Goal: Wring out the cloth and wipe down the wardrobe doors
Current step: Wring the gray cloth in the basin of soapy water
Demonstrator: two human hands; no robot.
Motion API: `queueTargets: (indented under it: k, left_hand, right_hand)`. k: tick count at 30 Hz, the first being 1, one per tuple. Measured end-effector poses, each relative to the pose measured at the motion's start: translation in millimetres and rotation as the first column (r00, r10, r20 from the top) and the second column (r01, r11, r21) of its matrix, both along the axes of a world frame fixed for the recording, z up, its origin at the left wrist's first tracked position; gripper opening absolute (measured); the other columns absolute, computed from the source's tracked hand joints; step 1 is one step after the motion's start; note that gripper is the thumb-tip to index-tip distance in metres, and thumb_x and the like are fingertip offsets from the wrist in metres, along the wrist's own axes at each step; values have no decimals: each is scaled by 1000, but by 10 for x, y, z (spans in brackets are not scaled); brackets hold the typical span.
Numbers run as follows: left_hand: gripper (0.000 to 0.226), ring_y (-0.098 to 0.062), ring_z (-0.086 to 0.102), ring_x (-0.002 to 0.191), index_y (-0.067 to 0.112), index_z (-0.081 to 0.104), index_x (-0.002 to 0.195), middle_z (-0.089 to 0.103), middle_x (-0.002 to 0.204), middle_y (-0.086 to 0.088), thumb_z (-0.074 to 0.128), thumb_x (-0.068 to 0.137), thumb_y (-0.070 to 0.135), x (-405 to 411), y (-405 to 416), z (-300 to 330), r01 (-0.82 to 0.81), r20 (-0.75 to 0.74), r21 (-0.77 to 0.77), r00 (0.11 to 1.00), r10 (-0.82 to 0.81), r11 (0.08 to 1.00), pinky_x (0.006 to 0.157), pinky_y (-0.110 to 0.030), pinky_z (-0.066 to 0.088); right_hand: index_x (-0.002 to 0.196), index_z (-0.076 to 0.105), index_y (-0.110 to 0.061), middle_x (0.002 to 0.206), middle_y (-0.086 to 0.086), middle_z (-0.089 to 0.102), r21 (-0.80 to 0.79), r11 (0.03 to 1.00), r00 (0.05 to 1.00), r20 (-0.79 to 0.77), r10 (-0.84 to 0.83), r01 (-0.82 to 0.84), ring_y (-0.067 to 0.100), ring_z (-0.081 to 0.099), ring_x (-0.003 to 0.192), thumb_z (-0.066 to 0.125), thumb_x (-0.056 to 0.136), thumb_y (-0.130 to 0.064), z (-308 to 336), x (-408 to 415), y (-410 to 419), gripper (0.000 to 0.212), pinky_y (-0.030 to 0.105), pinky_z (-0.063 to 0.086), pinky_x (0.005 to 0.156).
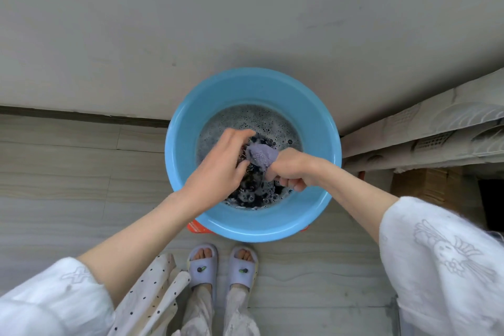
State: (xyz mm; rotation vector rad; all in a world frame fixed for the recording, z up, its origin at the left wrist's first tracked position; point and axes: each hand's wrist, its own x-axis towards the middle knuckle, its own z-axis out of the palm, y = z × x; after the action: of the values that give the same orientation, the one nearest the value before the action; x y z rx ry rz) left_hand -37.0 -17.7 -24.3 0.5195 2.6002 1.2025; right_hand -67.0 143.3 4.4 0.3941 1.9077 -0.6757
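Both hands over blue basin (188, 128) of sudsy water, on floor by my slippers (222, 267). R hand (290, 169) fisted tight round purple cloth (261, 155), bunched end sticking out the thumb side. L hand (221, 163) half-curled, fingertips on the cloth's other side; can't tell how firm the grip is. Cloth held above water.

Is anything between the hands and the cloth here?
No. Both hands already grip the purple cloth over the blue basin of soapy water: the left hand at one end, the right hand at the other.
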Motion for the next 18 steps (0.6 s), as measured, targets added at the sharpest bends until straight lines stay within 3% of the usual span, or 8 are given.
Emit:
queueTargets:
  k: [2, 4, 6, 8, 10, 13, 16, 18]
  left_hand:
    - [65, -28, 48, 118, 3, 40, 135, 43, 133, -16, 60, 74, -9, 34, -27, -74, 185, -222, -192, 949, -226, 964, 99, -33, 40]
    - [77, -35, 48, 120, 3, 34, 138, 38, 140, -19, 64, 68, -10, 40, -42, -111, 253, -281, -320, 895, -346, 913, 92, -40, 48]
    - [71, -38, 53, 112, 7, 31, 137, 38, 135, -18, 61, 73, -2, 0, -27, -92, 288, -283, -314, 881, -379, 905, 85, -43, 52]
    - [55, -33, 57, 95, 8, 32, 132, 49, 114, -15, 46, 79, 15, -43, -29, -27, 294, -300, -292, 876, -379, 910, 73, -41, 52]
    - [54, -26, 53, 81, 8, 37, 128, 53, 92, -10, 41, 76, 21, -77, -43, 15, 287, -312, -288, 874, -373, 914, 67, -36, 47]
    - [59, -28, 59, 78, 5, 48, 119, 61, 86, -10, 65, 62, 8, -138, -62, 44, 284, -305, -303, 875, -375, 910, 67, -34, 47]
    - [43, -29, 60, 56, 3, 60, 84, 61, 66, -8, 79, 45, -1, -230, -40, 87, 258, -295, -450, 861, -415, 855, 49, -27, 37]
    - [28, -32, 59, 56, 5, 55, 79, 60, 66, -10, 72, 58, -2, -291, -26, 172, 221, -254, -547, 875, -412, 807, 48, -28, 28]
  right_hand:
    - [66, 37, -15, 42, -3, 28, -133, 981, 974, 197, -115, 142, 8, 17, 32, 56, 88, -7, 50, 3, -19, 30, 13, 16, 36]
    - [64, 33, -18, 40, -6, 23, -217, 965, 947, 314, -72, 145, 5, 13, 32, 51, 91, -9, 98, 8, -67, 34, 11, 14, 35]
    - [62, 32, -18, 39, -7, 20, -288, 949, 929, 369, -14, 128, 4, 12, 32, 48, 92, -7, 144, 20, -113, 36, 10, 14, 34]
    - [63, 33, -17, 39, -7, 19, -324, 939, 929, 369, 15, 114, 4, 12, 32, 48, 92, -4, 191, 31, -153, 34, 9, 14, 35]
    - [67, 34, -17, 39, -7, 20, -331, 940, 942, 334, 35, 82, 4, 12, 32, 48, 91, -2, 238, 40, -197, 32, 9, 14, 36]
    - [70, 36, -17, 43, -2, 27, -253, 967, 986, 149, 81, -41, 7, 18, 32, 52, 87, -1, 261, 49, -280, 28, 10, 17, 37]
    - [65, 42, -12, 51, 4, 38, -128, 979, 986, -75, 148, -157, 15, 28, 38, 56, 83, -4, 248, 48, -339, 24, 16, 22, 38]
    - [60, 42, -10, 52, 4, 42, -42, 963, 949, -189, 253, -266, 18, 34, 40, 56, 82, -7, 230, 32, -374, 26, 17, 25, 37]
